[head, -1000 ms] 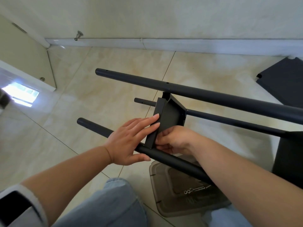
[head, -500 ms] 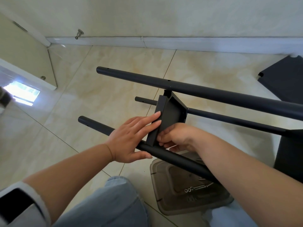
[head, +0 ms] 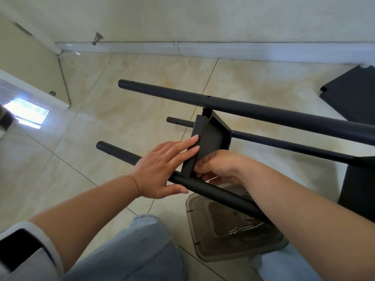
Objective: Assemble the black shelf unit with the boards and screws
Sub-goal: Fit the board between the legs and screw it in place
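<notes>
The left hand [head: 162, 169] presses flat on the board [head: 205, 142]; right hand [head: 217, 167] pinches its edge. Keep it straight on the pole [head: 213, 191].

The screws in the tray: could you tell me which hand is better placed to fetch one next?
Probably the right hand: its arm already passes over the tray holding the screws. The left hand lies farther away, its flat fingers steadying the board.

There is one camera, worn on the person's head. It looks forward and down, close over both hands. The left hand [head: 162, 169] and right hand [head: 217, 169] sit mid-picture. Floor and wall lie past the fingertips; knees lie nearer.
</notes>
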